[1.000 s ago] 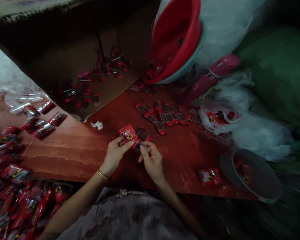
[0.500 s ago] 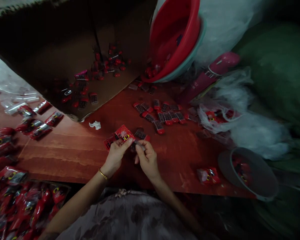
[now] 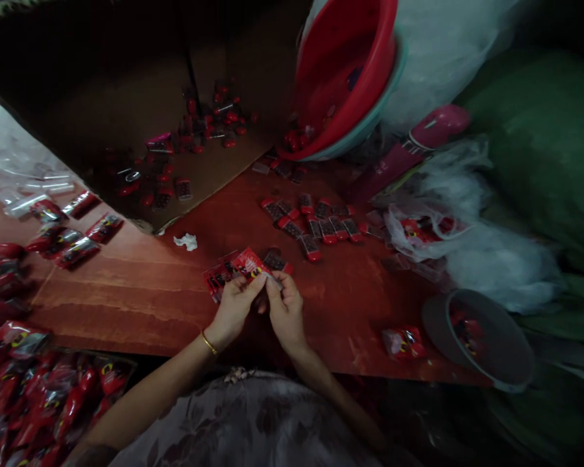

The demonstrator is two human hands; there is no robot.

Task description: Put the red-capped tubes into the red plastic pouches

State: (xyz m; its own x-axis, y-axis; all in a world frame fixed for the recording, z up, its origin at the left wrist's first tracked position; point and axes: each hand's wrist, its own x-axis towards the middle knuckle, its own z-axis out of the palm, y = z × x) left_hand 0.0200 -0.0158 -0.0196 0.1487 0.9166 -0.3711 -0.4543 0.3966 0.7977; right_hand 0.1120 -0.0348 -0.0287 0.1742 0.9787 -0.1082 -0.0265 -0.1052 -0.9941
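Low over the table, my left hand (image 3: 234,303) pinches a red printed card (image 3: 250,261) with yellow and black marks. Thumb to thumb with it, my right hand (image 3: 287,312) is closed at the card's lower right corner. A small greyish piece shows at its fingertips, too dark and covered to name. More red printed cards (image 3: 215,279) lie just left of the held one. Right behind my fingers rests a small dark case with a red end (image 3: 275,261). Several similar red-ended cases (image 3: 327,229) lie grouped farther back.
An open cardboard box (image 3: 243,165) on its side holds loose red pieces. Beside it lean a red basin (image 3: 316,84) and a pink bottle (image 3: 409,152). Red packets (image 3: 73,250) pile up at left. A grey tub (image 3: 511,344) and a plastic bag (image 3: 501,259) sit at right.
Both hands have drawn closer, so the thumbs now meet at the card's corner. The held card has shifted slightly right and down, uncovering more of the cards at its left.
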